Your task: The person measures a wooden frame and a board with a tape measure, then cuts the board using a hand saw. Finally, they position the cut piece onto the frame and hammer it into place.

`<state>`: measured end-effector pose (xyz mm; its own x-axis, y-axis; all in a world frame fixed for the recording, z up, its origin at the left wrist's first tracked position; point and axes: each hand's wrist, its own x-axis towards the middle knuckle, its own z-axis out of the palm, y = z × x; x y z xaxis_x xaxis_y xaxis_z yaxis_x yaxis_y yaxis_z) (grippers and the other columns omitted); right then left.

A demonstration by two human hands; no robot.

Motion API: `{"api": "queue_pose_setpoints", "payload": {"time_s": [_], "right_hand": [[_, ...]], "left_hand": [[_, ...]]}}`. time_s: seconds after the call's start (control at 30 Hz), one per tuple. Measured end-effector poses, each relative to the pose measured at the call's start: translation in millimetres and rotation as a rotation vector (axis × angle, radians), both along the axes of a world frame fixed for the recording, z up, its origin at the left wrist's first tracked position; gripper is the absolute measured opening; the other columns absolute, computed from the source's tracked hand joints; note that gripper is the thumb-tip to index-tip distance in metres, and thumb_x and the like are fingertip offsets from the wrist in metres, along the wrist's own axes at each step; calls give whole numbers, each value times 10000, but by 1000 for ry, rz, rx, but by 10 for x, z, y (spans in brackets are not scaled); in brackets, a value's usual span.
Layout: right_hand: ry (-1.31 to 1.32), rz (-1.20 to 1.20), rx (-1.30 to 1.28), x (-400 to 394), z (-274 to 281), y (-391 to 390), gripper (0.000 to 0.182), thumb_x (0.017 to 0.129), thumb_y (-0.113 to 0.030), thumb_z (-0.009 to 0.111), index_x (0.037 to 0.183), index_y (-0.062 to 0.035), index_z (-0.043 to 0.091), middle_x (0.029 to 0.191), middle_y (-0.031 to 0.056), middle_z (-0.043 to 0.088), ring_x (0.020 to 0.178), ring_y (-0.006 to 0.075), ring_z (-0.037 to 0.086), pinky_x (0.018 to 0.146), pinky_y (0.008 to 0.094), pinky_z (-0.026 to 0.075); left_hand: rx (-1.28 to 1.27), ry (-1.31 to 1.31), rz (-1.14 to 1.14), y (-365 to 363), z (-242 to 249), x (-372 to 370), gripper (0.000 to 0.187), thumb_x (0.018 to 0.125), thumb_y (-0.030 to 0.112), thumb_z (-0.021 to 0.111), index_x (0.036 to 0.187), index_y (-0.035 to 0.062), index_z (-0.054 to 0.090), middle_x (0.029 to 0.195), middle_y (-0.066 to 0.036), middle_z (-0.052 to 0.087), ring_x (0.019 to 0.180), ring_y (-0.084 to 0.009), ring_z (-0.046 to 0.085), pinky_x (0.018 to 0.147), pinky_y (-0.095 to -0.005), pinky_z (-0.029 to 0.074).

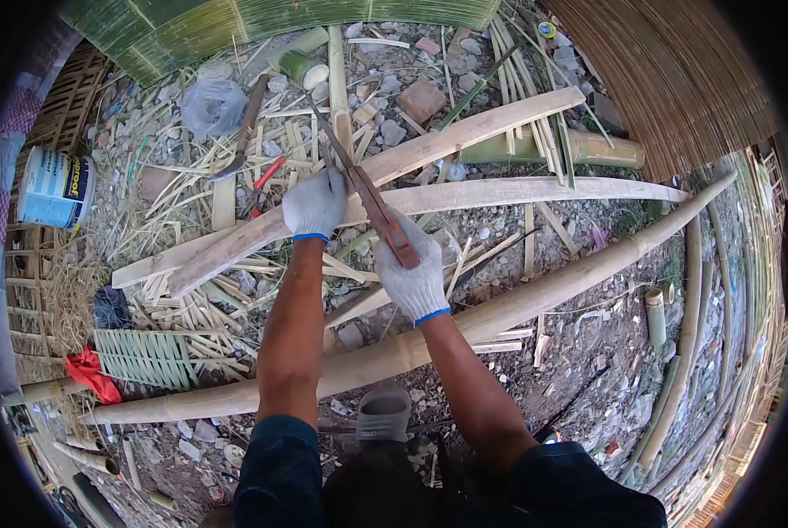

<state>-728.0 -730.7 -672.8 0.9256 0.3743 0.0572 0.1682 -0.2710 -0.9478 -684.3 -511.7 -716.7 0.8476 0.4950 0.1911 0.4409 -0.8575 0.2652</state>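
Observation:
My right hand (409, 268), in a white knit glove with a blue cuff, is wrapped round the brown wooden handle of a hand saw (368, 195). The saw's narrow dark blade points up and to the left. My left hand (315, 204), gloved the same way, grips the curved wooden plank (500, 192) left of the saw. The saw lies across that plank. Just above, a second, straighter plank (473, 130) runs from lower left to upper right and passes close to my left hand.
A long bamboo pole (535, 304) crosses below my hands. A sickle (247, 123), red-handled tool (269, 173), plastic bag (213, 107) and split bamboo strips lie on the rubble at left. A paint bucket (55, 187) stands far left. Woven panels (235, 22) border the top.

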Motion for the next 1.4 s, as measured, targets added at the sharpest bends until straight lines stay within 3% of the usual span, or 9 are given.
{"api": "queue_pose_setpoints", "payload": {"time_s": [0.1, 0.13, 0.23, 0.4, 0.6, 0.77, 1.07, 1.2, 1.4], "right_hand": [[-137, -3, -66, -255, -12, -246, 555, 883, -84, 715, 1426, -2, 632, 991, 242, 752, 849, 366, 777, 781, 405, 591], [124, -8, -9, -486, 219, -497, 586, 887, -65, 715, 1458, 7, 607, 1068, 266, 761, 963, 358, 788, 829, 422, 599], [127, -45, 78, -830, 66, -838, 578, 896, -26, 677, 1464, 36, 597, 1169, 258, 764, 979, 297, 796, 822, 361, 598], [-16, -9, 6, 43, -14, 65, 540, 902, -50, 686, 1432, 32, 622, 1125, 224, 773, 1012, 335, 785, 888, 383, 602], [-44, -13, 48, 130, -226, 136, 541, 913, -70, 707, 1441, 10, 620, 1154, 227, 766, 1053, 334, 774, 926, 382, 591], [-3, 36, -44, 114, -85, 84, 546, 936, -97, 718, 1461, -5, 602, 1219, 220, 753, 1117, 358, 753, 943, 395, 588], [-58, 35, -67, -93, 77, 23, 558, 941, -109, 716, 1470, 12, 583, 1164, 238, 758, 1039, 383, 765, 890, 422, 605], [-97, 14, -48, -332, 81, 5, 582, 945, -87, 716, 1499, 5, 562, 1127, 209, 770, 1010, 321, 780, 869, 396, 601], [-86, -18, 38, -403, -318, -37, 593, 946, -84, 708, 1513, -1, 554, 1135, 211, 767, 988, 315, 776, 859, 398, 600]], "left_hand": [[5, 0, 23, 11, -68, -60, 476, 1057, 366, 438, 854, 95, 772, 855, -190, 768, 780, -416, 754, 733, -546, 602], [12, -26, 35, 52, -75, 26, 473, 1056, 365, 439, 853, 97, 772, 852, -190, 767, 783, -416, 755, 734, -546, 603], [3, 2, 60, 0, 4, 9, 476, 1055, 371, 438, 848, 108, 776, 844, -192, 765, 790, -415, 758, 744, -545, 607], [-70, 62, -13, 37, 16, -18, 422, 1069, 370, 431, 971, 97, 738, 917, -191, 767, 811, -428, 743, 751, -564, 585], [127, -158, -132, 32, -4, -38, 324, 1051, 299, 500, 956, 82, 722, 941, -175, 723, 928, -385, 705, 806, -504, 573], [199, -86, -171, 41, -2, -70, 296, 1041, 267, 532, 929, 62, 713, 902, -173, 714, 878, -375, 708, 754, -477, 583], [173, -71, -138, 4, 7, -223, 303, 1019, 260, 548, 873, 54, 715, 856, -159, 725, 815, -372, 708, 711, -491, 584], [198, -36, -242, -11, 145, -323, 247, 970, 259, 584, 875, 78, 722, 892, -133, 731, 852, -343, 701, 722, -461, 580], [179, -68, -202, -27, 91, -281, 263, 984, 250, 573, 858, 82, 732, 856, -140, 728, 815, -353, 711, 712, -471, 582]]}}
